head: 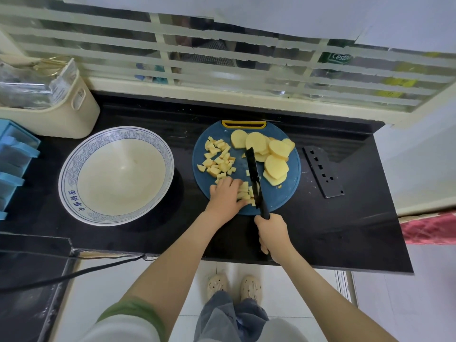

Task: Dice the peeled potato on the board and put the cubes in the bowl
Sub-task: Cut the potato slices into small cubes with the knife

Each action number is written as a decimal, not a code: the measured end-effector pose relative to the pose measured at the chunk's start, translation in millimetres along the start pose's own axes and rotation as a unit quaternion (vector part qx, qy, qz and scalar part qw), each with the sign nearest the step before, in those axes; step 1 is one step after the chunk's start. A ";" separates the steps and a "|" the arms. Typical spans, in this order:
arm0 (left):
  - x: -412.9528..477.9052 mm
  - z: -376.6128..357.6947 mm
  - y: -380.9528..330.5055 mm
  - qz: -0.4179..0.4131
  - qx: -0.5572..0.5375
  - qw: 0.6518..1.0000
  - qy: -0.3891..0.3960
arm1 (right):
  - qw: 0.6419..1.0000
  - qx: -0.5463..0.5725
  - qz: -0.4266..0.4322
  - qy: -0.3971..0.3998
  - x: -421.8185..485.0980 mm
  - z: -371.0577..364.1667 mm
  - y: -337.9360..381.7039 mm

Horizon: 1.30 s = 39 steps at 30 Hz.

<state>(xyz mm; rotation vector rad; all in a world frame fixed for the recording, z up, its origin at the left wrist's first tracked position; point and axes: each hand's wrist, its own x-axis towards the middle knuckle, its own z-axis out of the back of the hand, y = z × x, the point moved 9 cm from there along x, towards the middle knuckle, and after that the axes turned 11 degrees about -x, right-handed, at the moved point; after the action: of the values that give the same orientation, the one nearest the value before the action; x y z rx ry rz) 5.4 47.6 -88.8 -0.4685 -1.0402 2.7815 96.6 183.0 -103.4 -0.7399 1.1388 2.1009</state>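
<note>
— While the left hand (225, 193) curls over the strips (244, 192) on the board (283, 198), tuck its fingertips back from the knife (254, 176); cut straight down, evenly spaced.
— Agreed; the right hand (271, 233) is wrapped round the handle, wrist off the near edge, blade just beside those fingers.
— Cubes (218, 157) lie far-left; slices (274, 154) wait right; the bowl (116, 174) has none yet.

White sleeve (123, 329), green cuff (138, 309); faded blue jeans (222, 317); beige perforated clogs (251, 287)
</note>
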 end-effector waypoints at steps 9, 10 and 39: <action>1.6 4.6 12.8 0.068 -0.112 0.991 -0.020 | 0.999 -0.036 0.010 0.007 -4.9 -14.9 2.3; 1.4 5.8 15.4 0.074 -0.126 0.989 -0.025 | 0.999 -0.035 0.008 0.007 -5.2 -16.1 1.9; -1.4 0.3 16.0 0.041 -0.124 0.991 0.037 | 0.999 0.024 -0.001 0.021 8.8 -14.8 17.5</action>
<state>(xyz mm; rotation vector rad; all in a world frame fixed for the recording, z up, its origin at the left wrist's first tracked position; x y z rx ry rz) 6.4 35.1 -98.8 -0.6515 -1.3855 2.6905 80.5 165.0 -107.6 -0.7660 1.2067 2.0584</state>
